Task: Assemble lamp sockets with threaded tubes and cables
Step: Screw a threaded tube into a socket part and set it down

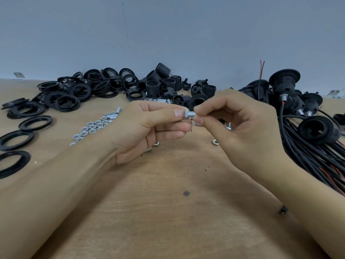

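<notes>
Both hands [190, 120] pinch a smooth silvery threaded tube [191, 114].

Wood table [168, 221], black rings [35, 123] left, nuts [89, 128], sockets [164, 85], cables [308, 152] rt

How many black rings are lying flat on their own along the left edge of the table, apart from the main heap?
3. One ring lies nearest the heap, a second ring is below it, and a third ring is cut by the frame's left edge. More may lie out of view.

Threaded tube [191, 114] between both hands' fingertips [178, 113]
</notes>
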